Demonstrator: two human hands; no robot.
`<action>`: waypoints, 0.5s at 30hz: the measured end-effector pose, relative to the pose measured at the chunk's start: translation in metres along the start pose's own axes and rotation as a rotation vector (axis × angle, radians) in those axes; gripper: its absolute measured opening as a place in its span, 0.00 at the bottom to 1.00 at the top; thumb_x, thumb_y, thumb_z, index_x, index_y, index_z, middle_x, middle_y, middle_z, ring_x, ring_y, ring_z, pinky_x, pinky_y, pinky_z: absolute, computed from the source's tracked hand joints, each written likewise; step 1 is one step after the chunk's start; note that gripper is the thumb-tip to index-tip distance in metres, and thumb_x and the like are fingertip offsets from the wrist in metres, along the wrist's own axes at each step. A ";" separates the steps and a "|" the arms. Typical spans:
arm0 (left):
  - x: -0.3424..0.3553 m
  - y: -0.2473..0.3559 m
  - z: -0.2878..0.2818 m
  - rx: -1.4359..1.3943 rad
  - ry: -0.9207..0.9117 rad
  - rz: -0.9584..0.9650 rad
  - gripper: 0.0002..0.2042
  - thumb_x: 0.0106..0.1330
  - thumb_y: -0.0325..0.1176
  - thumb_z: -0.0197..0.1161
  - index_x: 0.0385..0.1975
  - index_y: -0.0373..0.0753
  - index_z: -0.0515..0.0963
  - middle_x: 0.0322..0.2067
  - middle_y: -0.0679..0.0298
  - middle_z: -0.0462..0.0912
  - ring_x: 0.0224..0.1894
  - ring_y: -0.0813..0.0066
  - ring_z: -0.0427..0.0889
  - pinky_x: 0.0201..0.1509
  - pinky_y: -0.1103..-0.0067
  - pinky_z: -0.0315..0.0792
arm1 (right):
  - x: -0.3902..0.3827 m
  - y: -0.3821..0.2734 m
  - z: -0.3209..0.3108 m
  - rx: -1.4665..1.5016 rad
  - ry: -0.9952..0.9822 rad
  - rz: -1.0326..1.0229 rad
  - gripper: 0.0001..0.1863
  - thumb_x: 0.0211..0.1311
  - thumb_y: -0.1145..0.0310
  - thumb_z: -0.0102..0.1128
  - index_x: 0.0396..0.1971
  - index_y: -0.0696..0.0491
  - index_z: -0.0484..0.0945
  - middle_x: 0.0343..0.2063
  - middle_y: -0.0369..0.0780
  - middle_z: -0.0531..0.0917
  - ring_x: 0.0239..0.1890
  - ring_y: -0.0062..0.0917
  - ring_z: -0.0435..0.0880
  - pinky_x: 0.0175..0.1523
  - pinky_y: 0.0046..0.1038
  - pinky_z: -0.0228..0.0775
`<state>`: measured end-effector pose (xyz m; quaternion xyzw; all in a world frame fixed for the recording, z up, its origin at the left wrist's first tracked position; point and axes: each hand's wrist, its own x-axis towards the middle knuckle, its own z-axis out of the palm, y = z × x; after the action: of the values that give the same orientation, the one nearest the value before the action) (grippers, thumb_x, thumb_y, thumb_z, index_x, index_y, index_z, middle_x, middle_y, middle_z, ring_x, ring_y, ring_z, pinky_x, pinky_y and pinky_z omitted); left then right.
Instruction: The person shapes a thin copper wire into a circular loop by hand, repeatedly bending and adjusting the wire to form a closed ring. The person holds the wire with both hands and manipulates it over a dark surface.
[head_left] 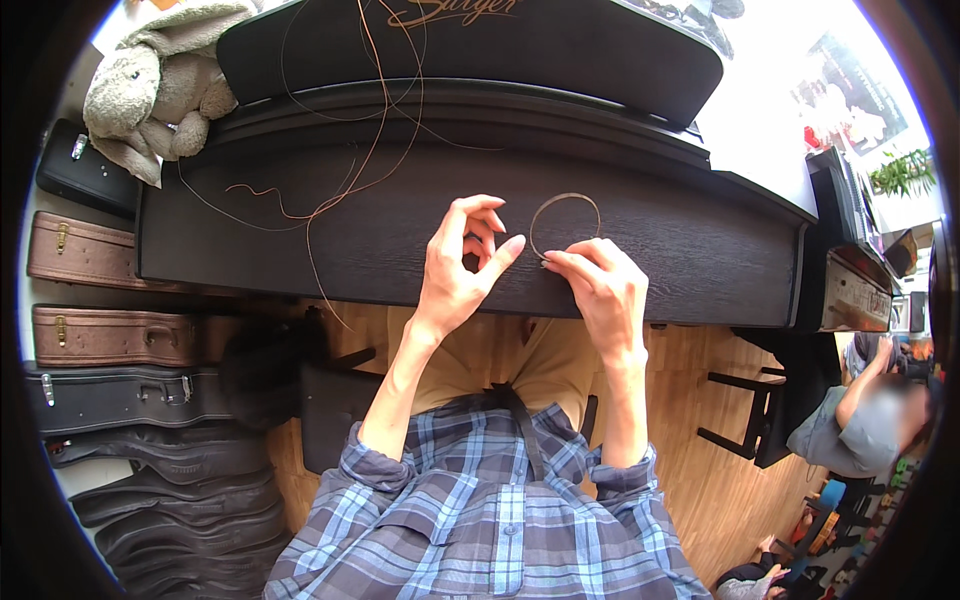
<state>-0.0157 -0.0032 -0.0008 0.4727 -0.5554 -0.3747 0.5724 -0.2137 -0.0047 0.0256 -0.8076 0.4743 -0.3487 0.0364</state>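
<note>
In my right hand [607, 290], thumb and fingers pinch a thin coiled instrument string [566, 196], wound into a small ring that stands up above the fingertips. My left hand [462, 258] is held just to the left of the ring, fingers bent and apart from the thumb, with nothing visible in it. Both hands are over the front part of a dark piano lid [690, 240]. Farther left, several loose copper-coloured and silvery strings [318, 212] lie tangled across the lid and up over the music rest.
A grey plush rabbit [125, 95] sits at the piano's far left end. Brown and black instrument cases [110, 335] are stacked along the left. A dark stool [760, 410] stands on the wooden floor at right. Beyond it is another person [850, 435] in grey.
</note>
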 end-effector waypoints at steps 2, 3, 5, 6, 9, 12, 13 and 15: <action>0.000 0.000 0.000 0.046 0.023 -0.005 0.20 0.61 0.29 0.74 0.53 0.38 0.77 0.42 0.63 0.80 0.27 0.84 0.74 0.29 0.84 0.73 | 0.002 0.004 -0.002 0.010 -0.003 0.076 0.10 0.51 0.71 0.75 0.35 0.45 0.89 0.30 0.30 0.83 0.30 0.22 0.83 0.38 0.26 0.77; 0.000 0.001 0.000 0.115 -0.021 0.007 0.22 0.60 0.27 0.74 0.54 0.39 0.77 0.44 0.63 0.79 0.29 0.84 0.75 0.32 0.84 0.74 | 0.003 0.008 -0.006 -0.015 0.008 0.069 0.12 0.52 0.71 0.74 0.38 0.46 0.89 0.35 0.32 0.83 0.31 0.24 0.83 0.40 0.27 0.79; 0.000 0.002 -0.003 0.251 -0.112 0.020 0.25 0.59 0.25 0.75 0.58 0.40 0.75 0.46 0.64 0.78 0.33 0.82 0.76 0.38 0.84 0.77 | 0.000 0.015 -0.019 0.038 -0.026 0.175 0.18 0.52 0.72 0.75 0.46 0.44 0.87 0.47 0.34 0.82 0.38 0.25 0.83 0.45 0.28 0.78; 0.000 0.003 -0.003 0.287 -0.110 0.057 0.27 0.58 0.26 0.75 0.59 0.41 0.75 0.48 0.63 0.78 0.37 0.79 0.77 0.42 0.82 0.77 | -0.003 0.019 -0.026 0.084 -0.034 0.228 0.21 0.52 0.72 0.76 0.48 0.44 0.87 0.52 0.35 0.80 0.41 0.25 0.82 0.47 0.28 0.78; 0.000 0.006 -0.001 0.412 -0.099 0.149 0.33 0.55 0.30 0.78 0.63 0.42 0.72 0.54 0.60 0.77 0.50 0.69 0.78 0.55 0.75 0.76 | -0.008 0.027 -0.035 0.159 0.002 0.280 0.36 0.44 0.70 0.81 0.59 0.46 0.80 0.58 0.37 0.77 0.56 0.31 0.80 0.62 0.34 0.73; -0.002 0.009 0.006 0.560 -0.141 0.217 0.39 0.54 0.36 0.78 0.67 0.43 0.69 0.61 0.58 0.74 0.64 0.62 0.71 0.69 0.68 0.68 | -0.011 0.029 -0.030 0.221 -0.013 0.348 0.48 0.39 0.66 0.85 0.66 0.47 0.72 0.61 0.37 0.77 0.68 0.33 0.70 0.72 0.39 0.63; -0.003 0.009 0.008 0.608 -0.187 0.219 0.40 0.54 0.38 0.78 0.69 0.42 0.67 0.63 0.58 0.72 0.67 0.60 0.69 0.72 0.67 0.64 | -0.011 0.030 -0.027 0.242 -0.019 0.370 0.48 0.39 0.65 0.85 0.66 0.47 0.71 0.62 0.37 0.78 0.68 0.33 0.69 0.73 0.39 0.61; -0.004 0.009 0.010 0.682 -0.240 0.232 0.42 0.56 0.43 0.76 0.71 0.40 0.63 0.68 0.59 0.69 0.70 0.59 0.66 0.76 0.66 0.59 | -0.010 0.032 -0.024 0.273 -0.021 0.392 0.49 0.39 0.63 0.85 0.67 0.47 0.70 0.62 0.37 0.78 0.69 0.33 0.68 0.74 0.39 0.58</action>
<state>-0.0273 0.0020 0.0062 0.5227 -0.7613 -0.1536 0.3516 -0.2546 -0.0076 0.0256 -0.6911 0.5701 -0.3876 0.2173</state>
